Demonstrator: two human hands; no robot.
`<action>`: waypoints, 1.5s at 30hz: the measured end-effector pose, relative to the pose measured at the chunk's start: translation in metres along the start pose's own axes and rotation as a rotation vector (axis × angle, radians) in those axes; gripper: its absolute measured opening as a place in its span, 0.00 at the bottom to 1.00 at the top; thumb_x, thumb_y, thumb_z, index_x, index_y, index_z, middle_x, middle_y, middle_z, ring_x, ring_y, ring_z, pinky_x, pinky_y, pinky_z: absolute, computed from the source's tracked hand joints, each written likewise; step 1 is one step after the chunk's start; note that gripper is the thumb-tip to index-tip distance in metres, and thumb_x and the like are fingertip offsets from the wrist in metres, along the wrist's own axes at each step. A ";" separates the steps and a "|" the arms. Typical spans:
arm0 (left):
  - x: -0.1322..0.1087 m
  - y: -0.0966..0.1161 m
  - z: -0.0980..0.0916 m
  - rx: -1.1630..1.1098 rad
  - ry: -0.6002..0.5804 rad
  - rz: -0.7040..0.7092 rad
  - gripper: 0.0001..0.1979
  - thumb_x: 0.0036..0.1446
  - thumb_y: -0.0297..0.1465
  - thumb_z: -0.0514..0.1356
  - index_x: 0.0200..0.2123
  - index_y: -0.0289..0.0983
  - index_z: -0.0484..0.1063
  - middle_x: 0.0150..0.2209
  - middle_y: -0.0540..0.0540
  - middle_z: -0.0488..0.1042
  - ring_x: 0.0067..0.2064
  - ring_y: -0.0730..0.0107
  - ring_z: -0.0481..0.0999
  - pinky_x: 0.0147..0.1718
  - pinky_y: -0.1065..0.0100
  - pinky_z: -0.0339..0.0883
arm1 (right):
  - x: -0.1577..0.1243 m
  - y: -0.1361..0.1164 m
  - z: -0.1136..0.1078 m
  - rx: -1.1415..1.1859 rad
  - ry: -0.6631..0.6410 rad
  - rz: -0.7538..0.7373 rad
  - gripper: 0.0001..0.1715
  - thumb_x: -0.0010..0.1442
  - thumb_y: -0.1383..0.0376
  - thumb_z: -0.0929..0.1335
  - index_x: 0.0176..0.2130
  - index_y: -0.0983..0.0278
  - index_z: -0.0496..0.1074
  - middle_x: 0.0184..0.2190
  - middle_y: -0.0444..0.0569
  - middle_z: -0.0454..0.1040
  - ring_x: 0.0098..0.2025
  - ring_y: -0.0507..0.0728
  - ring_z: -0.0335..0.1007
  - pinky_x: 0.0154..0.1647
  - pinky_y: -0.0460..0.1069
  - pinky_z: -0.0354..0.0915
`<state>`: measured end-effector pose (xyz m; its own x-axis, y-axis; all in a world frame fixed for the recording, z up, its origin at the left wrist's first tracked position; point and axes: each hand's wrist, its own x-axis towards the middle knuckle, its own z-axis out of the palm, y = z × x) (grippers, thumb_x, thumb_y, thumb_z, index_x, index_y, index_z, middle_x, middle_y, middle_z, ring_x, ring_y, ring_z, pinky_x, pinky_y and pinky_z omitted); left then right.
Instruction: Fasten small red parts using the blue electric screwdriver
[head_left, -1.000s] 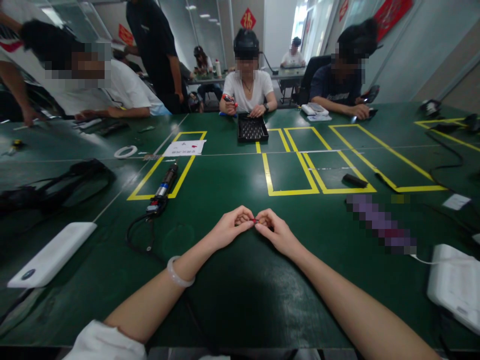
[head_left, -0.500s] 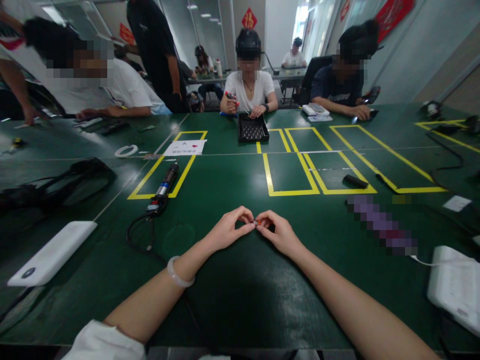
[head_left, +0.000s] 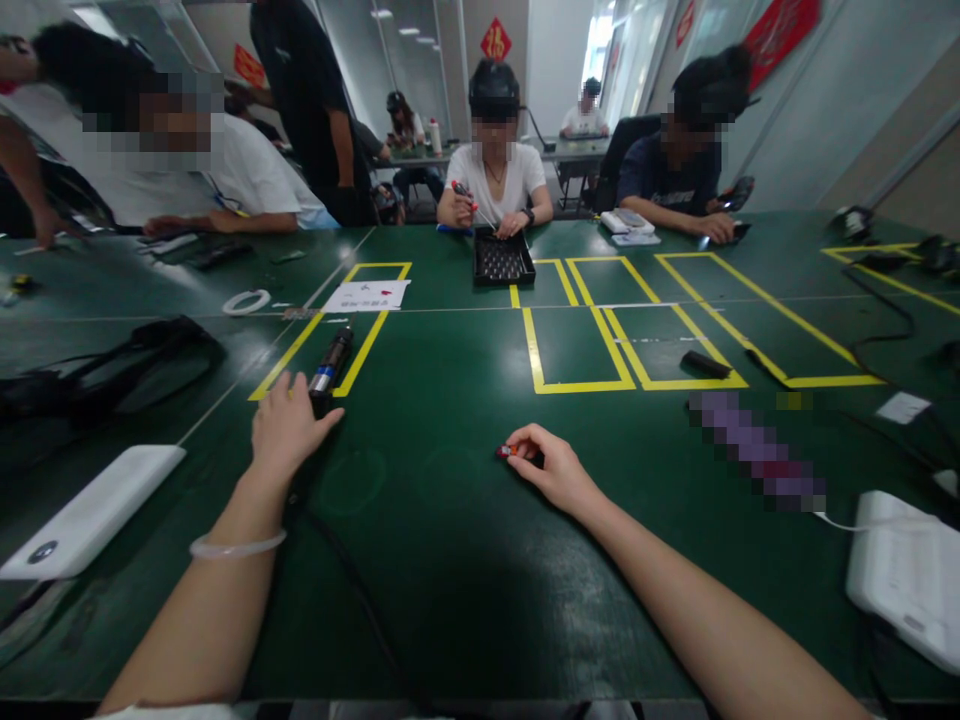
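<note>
My left hand (head_left: 289,430) is at the near end of a corded electric screwdriver (head_left: 331,362), a dark cylinder with a blue and silver band. Its fingers and thumb are spread, and the hand covers part of the tool's rear end; whether it touches the tool I cannot tell. In the middle of the green table (head_left: 442,560), my right hand (head_left: 555,468) pinches a small red and orange piece (head_left: 504,452) between thumb and fingertips. The piece is too small to make out its kind.
Yellow tape frames (head_left: 585,386) mark the table, with a paper sheet (head_left: 367,295) across one. White power banks (head_left: 97,510) lie at both sides. Black cables run over the table. Opposite, a person works over a black tray (head_left: 504,262); other people sit left and right.
My left hand has let go of the small piece and moved left to the electric screwdriver, its fingers spreading. My right hand stays in place with the piece.
</note>
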<state>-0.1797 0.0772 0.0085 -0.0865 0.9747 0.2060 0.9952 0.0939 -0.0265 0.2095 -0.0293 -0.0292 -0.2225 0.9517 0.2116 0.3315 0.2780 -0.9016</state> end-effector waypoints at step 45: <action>-0.103 0.200 -0.019 -0.304 -0.142 0.522 0.36 0.55 0.41 0.57 0.64 0.38 0.53 0.49 0.39 0.66 0.50 0.56 0.68 0.46 0.60 0.66 | 0.001 0.004 -0.001 -0.174 0.082 -0.058 0.07 0.56 0.73 0.65 0.36 0.62 0.66 0.33 0.44 0.67 0.33 0.53 0.66 0.34 0.47 0.61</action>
<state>0.0289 -0.0086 0.0003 0.4308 0.8959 0.1085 0.8744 -0.4441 0.1956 0.2117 -0.0268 -0.0323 -0.1724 0.9390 0.2976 0.4755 0.3439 -0.8097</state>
